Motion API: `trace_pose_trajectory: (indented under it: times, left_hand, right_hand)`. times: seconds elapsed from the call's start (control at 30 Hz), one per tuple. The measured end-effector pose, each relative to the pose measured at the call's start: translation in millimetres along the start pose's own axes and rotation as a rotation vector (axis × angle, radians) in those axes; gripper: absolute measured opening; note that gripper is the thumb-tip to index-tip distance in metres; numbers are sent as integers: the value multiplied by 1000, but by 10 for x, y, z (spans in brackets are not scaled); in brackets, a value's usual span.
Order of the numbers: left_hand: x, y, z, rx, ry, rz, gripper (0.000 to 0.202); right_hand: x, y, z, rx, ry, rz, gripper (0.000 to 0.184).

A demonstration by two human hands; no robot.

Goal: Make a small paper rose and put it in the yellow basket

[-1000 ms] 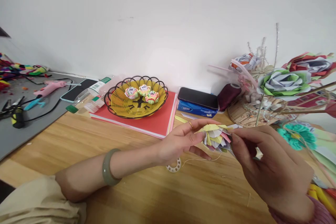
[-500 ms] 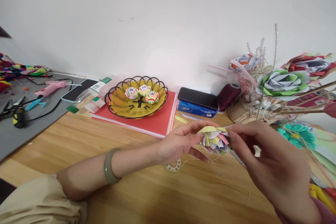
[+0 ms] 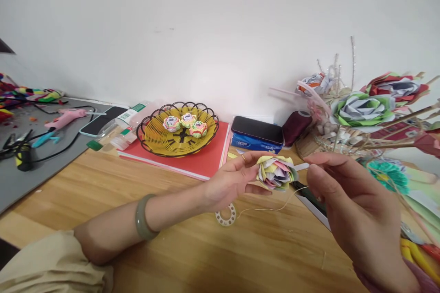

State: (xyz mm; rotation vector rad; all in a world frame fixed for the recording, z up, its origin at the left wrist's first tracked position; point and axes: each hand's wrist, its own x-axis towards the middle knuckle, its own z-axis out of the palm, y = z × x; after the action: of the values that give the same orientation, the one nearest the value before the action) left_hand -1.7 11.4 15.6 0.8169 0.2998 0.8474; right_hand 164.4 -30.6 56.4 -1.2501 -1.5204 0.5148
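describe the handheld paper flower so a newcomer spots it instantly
On the wooden table, find the yellow basket with a black looped rim. To its right and nearer the viewer, the left hand holds a yellow, white and pink paper flower. Unlike the three flowers in the basket, it has a pale strip jutting toward the right hand.

Open passage over front tabletop [image 3: 206, 256], basket [image 3: 154, 130] blocking beyond left grip [image 3: 223, 187], stemmed flowers [image 3: 363, 109] crowding beyond right grip [image 3: 359, 210]

Paper flower [image 3: 276, 173]: yellow, white, pink. Basket [image 3: 158, 136]: yellow weave, black rim.
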Motion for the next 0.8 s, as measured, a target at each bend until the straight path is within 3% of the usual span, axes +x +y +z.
trace_pose_trajectory:
  times: [0.13, 0.23, 0.5, 0.6, 0.8]
  left_hand:
    - [10, -21, -20, 38, 8, 52, 30]
    - [15, -39, -67, 82, -37, 30, 37]
    - [32, -3, -111, -47, -190, -185, 39]
    - [60, 4, -123, -77, -240, -269, 49]
    - [36, 19, -149, 44, -160, -257, 48]
  right_hand:
    - [21, -55, -6, -14, -96, -43, 4]
    - [62, -85, -31, -63, -154, -55, 9]
    - [130, -99, -81, -28, -264, 22, 14]
    - [130, -82, -55, -3, -341, 18, 15]
    - [129, -47, -71, -70, -328, -26, 15]
